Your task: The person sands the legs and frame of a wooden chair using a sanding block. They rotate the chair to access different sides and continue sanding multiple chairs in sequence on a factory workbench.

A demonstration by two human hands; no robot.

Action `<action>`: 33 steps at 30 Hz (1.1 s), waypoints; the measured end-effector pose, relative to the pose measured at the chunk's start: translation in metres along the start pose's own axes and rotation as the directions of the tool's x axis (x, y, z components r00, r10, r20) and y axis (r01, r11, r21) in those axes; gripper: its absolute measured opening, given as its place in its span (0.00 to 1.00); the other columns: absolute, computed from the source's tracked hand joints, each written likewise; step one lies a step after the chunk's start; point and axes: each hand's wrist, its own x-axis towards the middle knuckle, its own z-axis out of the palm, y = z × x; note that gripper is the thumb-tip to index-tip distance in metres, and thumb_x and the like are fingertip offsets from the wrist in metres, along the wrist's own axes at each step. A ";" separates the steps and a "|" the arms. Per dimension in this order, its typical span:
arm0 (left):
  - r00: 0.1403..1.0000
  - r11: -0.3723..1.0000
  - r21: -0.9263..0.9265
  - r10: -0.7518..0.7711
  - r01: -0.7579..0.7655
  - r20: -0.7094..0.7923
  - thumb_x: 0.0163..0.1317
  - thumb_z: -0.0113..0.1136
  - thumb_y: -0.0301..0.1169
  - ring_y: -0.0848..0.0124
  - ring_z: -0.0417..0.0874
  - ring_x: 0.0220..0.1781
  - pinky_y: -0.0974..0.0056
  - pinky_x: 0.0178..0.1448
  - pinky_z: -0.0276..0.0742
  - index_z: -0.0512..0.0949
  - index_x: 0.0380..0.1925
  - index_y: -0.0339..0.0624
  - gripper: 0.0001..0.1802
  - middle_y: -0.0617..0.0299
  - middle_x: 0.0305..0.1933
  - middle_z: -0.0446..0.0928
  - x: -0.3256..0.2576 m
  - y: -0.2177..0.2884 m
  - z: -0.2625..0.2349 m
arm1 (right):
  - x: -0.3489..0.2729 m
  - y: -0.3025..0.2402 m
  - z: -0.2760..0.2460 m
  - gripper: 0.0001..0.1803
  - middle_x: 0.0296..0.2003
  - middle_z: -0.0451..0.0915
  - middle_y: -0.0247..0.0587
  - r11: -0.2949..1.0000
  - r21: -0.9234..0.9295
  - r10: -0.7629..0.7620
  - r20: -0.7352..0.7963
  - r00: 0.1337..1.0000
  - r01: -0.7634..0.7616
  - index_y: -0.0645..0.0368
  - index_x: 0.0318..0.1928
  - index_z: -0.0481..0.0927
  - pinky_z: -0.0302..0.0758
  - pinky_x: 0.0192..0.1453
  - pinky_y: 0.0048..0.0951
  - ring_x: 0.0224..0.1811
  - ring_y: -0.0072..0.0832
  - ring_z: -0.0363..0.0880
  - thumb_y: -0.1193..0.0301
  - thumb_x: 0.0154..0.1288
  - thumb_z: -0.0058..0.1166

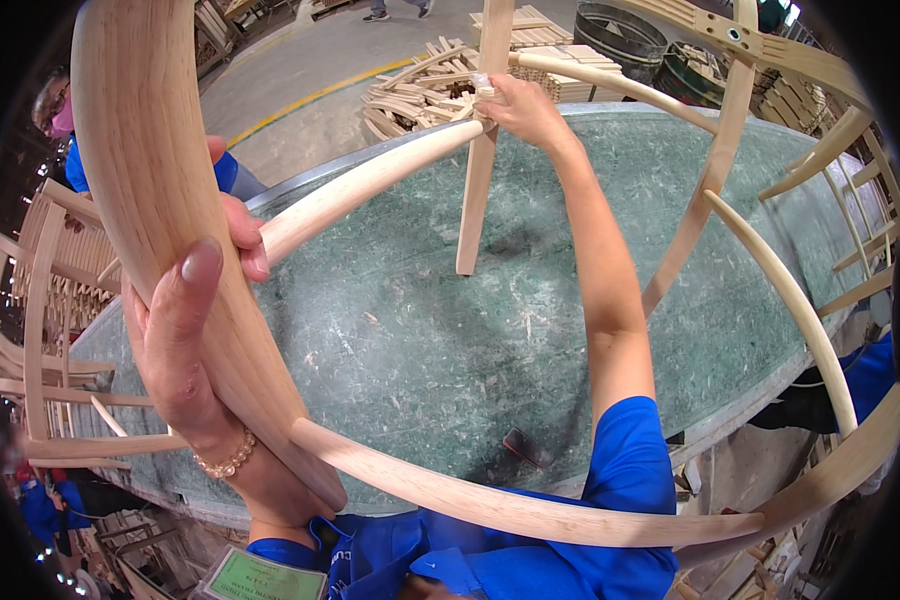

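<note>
**Steadying pale, curved, chair-like wooden frame [530, 508] over scuffed green tabletop [420, 350]**

Probably needing firm bracing without twisting. Clamping left hand [175, 345] around broad left post [148, 130], angling thumb upward; stretching right hand [523, 108] forward, bending fingers at straight far leg [478, 200] beside curved rail [370, 190], leaving exact grip unclear.

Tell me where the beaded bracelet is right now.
In the head view, the beaded bracelet is in the lower-left part, around the person's left wrist, just below the left hand, which grips the broad curved wooden post.
</note>
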 end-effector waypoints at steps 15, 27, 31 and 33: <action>1.000 1.000 0.000 0.012 -0.012 -0.024 0.53 0.59 0.47 0.76 0.73 0.32 0.69 0.50 0.62 0.68 0.54 0.27 0.36 0.57 0.30 0.75 -0.001 -0.001 0.000 | -0.008 0.004 0.000 0.13 0.36 0.81 0.53 1.000 -0.005 -0.018 -0.084 0.996 0.017 0.58 0.46 0.74 0.74 0.44 0.41 0.41 0.50 0.80 0.67 0.62 0.54; 0.996 1.000 0.027 0.010 -0.008 -0.092 0.52 0.59 0.48 0.75 0.72 0.32 0.66 0.54 0.61 0.68 0.54 0.27 0.38 0.58 0.28 0.74 -0.004 0.002 0.007 | -0.015 0.007 0.007 0.14 0.36 0.81 0.52 1.000 0.016 0.007 -0.132 0.991 -0.005 0.57 0.48 0.74 0.74 0.43 0.40 0.42 0.50 0.80 0.68 0.63 0.52; 0.997 1.000 0.009 0.002 -0.001 -0.071 0.52 0.59 0.48 0.75 0.72 0.33 0.65 0.56 0.59 0.68 0.53 0.28 0.37 0.58 0.27 0.73 -0.006 0.005 0.007 | -0.012 0.005 0.013 0.13 0.37 0.82 0.51 0.998 -0.049 0.040 -0.092 0.995 -0.044 0.57 0.47 0.73 0.74 0.42 0.40 0.42 0.49 0.80 0.68 0.63 0.53; 0.998 0.999 0.033 0.003 -0.001 -0.067 0.52 0.59 0.48 0.75 0.72 0.33 0.65 0.56 0.59 0.68 0.53 0.28 0.37 0.58 0.27 0.73 -0.004 0.005 0.006 | -0.018 0.003 0.014 0.12 0.36 0.81 0.50 1.000 0.024 -0.005 -0.164 0.986 0.009 0.58 0.45 0.72 0.74 0.42 0.39 0.41 0.49 0.80 0.68 0.63 0.53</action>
